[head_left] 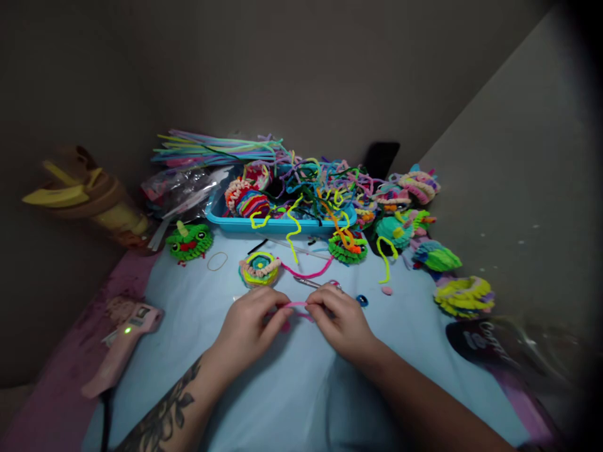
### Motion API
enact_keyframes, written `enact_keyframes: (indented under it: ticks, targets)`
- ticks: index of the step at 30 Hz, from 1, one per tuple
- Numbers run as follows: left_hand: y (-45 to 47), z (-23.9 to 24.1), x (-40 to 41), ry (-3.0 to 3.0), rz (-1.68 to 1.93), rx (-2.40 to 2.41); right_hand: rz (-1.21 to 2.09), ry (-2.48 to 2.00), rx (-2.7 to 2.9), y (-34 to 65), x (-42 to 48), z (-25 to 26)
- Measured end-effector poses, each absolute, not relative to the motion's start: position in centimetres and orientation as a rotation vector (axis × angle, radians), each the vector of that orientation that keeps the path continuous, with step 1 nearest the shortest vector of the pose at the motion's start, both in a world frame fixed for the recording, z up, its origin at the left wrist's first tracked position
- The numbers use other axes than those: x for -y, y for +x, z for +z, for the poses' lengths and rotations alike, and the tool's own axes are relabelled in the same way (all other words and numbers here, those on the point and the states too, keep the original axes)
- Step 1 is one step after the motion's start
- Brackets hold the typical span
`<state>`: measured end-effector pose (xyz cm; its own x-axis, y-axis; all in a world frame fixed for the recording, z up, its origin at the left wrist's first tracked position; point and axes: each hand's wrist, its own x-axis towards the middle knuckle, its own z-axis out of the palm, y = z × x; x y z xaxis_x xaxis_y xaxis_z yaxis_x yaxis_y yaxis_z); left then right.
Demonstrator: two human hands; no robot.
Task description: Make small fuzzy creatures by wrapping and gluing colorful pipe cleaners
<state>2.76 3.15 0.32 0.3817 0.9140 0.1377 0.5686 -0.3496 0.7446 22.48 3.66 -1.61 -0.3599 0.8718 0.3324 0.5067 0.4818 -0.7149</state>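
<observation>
A pink pipe cleaner [298, 304] is stretched level between my two hands over the blue cloth. My left hand [254, 323] pinches one end between thumb and finger; my right hand [340, 323] pinches the other. Under it, another bit of pink [305, 317] shows near the cloth, partly hidden. Just beyond my hands lie scissors [308, 282], mostly covered by my right hand. A round multicoloured pipe-cleaner piece [259, 270] sits behind my left hand, with a curved magenta pipe cleaner [311, 275] beside it. A small dark blue bead-like piece [362, 301] rests right of my right hand.
A blue tray [282, 226] heaped with tangled pipe cleaners stands at the back. On the left are a pink glue gun [125, 351] and a green fuzzy figure [189, 242]. Several fuzzy pieces, including a yellow one [464, 296], line the right, near a plastic cup [513, 345].
</observation>
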Motion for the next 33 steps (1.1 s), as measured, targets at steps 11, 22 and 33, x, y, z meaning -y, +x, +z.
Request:
enact_keyframes:
  ticks: [11, 22, 33]
  targets:
    - [3.1, -0.3, -3.0, 2.068, 0.739, -1.219, 0.585, -1.089, 2.197, 21.8, -3.5, -2.8]
    - [3.7, -0.2, -2.8, 1.953, 0.704, -1.228, 0.958, -1.246, 1.75, 20.9, -3.3, -2.1]
    - [3.5, -0.3, -2.7, 2.097, 0.763, -1.279, 0.752, -1.16, 1.776, 21.6, -3.6, -2.1]
